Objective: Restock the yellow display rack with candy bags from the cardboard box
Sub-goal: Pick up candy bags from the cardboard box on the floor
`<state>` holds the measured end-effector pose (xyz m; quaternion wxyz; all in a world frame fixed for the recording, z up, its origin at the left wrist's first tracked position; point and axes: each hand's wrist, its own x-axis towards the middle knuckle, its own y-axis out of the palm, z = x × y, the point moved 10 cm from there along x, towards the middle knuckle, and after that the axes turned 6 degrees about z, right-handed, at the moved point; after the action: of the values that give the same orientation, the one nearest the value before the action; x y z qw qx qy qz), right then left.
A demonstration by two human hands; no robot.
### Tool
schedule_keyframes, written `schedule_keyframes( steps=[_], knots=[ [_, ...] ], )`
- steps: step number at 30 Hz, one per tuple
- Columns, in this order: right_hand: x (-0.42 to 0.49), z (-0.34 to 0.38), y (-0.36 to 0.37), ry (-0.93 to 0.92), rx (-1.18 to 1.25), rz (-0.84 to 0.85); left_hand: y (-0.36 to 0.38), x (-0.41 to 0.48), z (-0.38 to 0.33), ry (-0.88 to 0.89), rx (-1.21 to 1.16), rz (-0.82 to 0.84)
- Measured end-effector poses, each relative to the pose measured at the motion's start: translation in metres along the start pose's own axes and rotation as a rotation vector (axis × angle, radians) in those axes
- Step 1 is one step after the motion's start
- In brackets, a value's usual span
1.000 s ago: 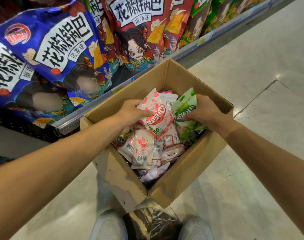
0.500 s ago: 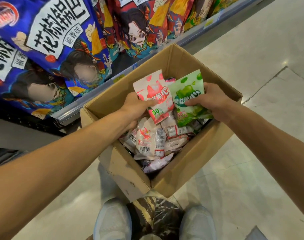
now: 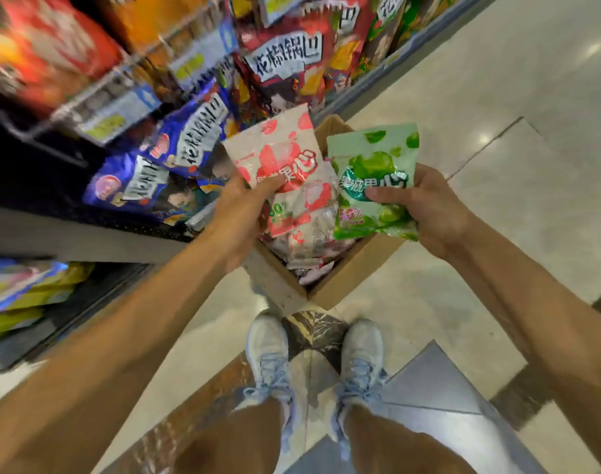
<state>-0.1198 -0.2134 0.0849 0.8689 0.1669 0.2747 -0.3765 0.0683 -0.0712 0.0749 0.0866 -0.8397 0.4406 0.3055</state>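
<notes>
Clamped in the grip of the left hand (image 3: 244,206) is a pink candy bag (image 3: 282,155), with the thumb laid across its printed front and the fingers hidden behind it. A green candy bag (image 3: 374,172) is clamped likewise in the grip of the right hand (image 3: 429,206), the thumb pressed on its front near the middle. Both bags are held upright and side by side at the centre of the frame; whether their near edges touch cannot be told. They are held above the cardboard box (image 3: 353,268), which stands open on the pale floor (image 3: 497,131) just below centre, one corner turned toward the bottom of the frame. More candy bags (image 3: 312,234), mostly pink and white, are heaped inside the box beneath the two held ones. Store shelving fills the upper left of the frame and is blurred; blue snack bags (image 3: 175,155) are stacked there, left of the pink bag, and red snack bags (image 3: 285,56) are seen at top centre. Two pale shoes (image 3: 268,350) are planted at lower centre, and something dark and glossy (image 3: 312,330) is seen on the floor between them, just below the box's near corner.
</notes>
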Motion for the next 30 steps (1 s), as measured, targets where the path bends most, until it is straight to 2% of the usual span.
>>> schedule_keyframes(
  steps=[3,7,16,22,30],
  knots=[
    [-0.058,0.067,0.018,-0.003,0.0,0.023,0.006,-0.066,-0.072,0.081,0.101,-0.042],
    [-0.143,0.163,0.044,-0.015,0.045,0.033,0.011,-0.154,-0.163,0.116,0.115,-0.087],
    [-0.328,0.317,0.093,-0.029,0.223,0.021,0.021,-0.338,-0.338,0.24,0.238,-0.038],
    [-0.382,0.387,0.118,-0.141,0.189,0.044,0.009,-0.401,-0.411,0.44,0.294,-0.129],
    [-0.406,0.446,0.138,-0.272,0.03,0.126,0.003,-0.456,-0.451,0.518,0.174,-0.24]
  ],
)
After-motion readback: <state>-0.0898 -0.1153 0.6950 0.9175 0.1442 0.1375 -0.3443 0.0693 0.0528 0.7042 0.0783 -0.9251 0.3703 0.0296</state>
